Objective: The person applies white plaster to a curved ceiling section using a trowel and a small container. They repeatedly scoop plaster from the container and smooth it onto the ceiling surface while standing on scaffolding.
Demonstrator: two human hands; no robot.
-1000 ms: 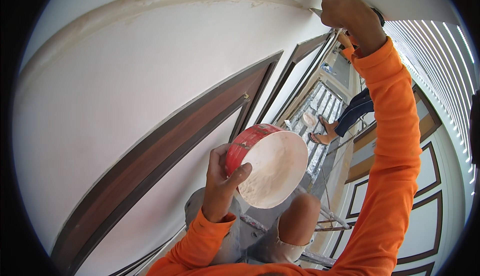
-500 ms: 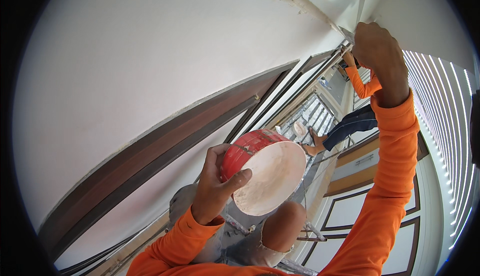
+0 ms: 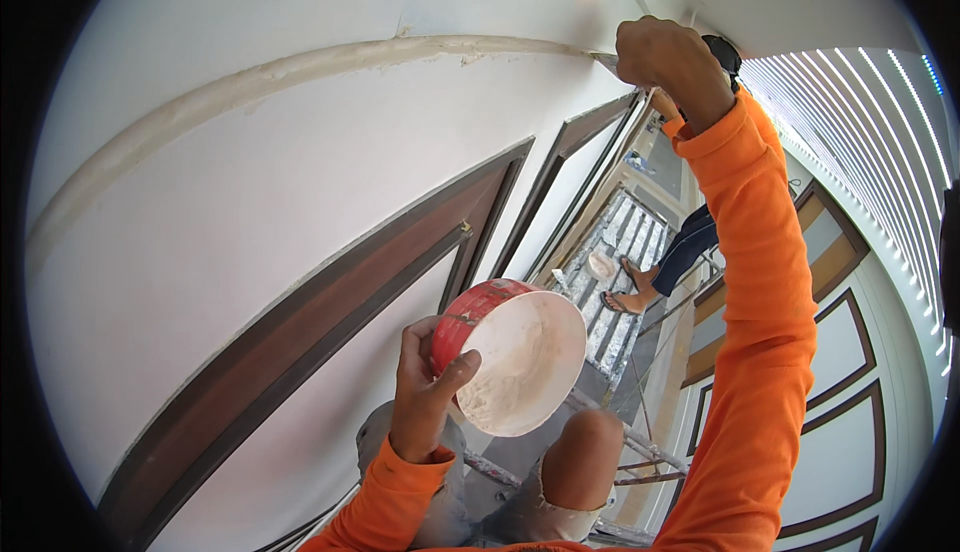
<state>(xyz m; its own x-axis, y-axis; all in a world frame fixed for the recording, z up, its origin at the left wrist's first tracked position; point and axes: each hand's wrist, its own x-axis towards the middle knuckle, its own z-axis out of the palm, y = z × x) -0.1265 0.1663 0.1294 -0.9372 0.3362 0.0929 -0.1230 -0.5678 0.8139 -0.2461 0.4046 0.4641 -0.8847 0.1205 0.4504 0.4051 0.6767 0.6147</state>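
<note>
My left hand (image 3: 425, 382) grips the side of a round red tub (image 3: 468, 320), thumb over its rim. The tub is tilted toward me, and its white inside is smeared with pale paste (image 3: 492, 387). Raised high and far, my right hand (image 3: 668, 60) is closed in a fist at the top of the wall. Beside its knuckles a sliver of flat blade, like a putty knife (image 3: 606, 60), meets the end of a beige filler strip (image 3: 300, 70). The knife's handle is hidden inside the fist.
A dark wooden frame (image 3: 330, 337) runs along the white wall (image 3: 220, 222) at left. Beyond the tub, a co-worker's sandalled feet (image 3: 635, 302) stand on a slatted platform (image 3: 600, 327) beside another small tub (image 3: 601, 266). Scaffold bars (image 3: 650, 449) pass near my knees.
The view has turned, so more of the filler strip shows. In the picture, both hands and the tub sit further left. Both grips look the same.
</note>
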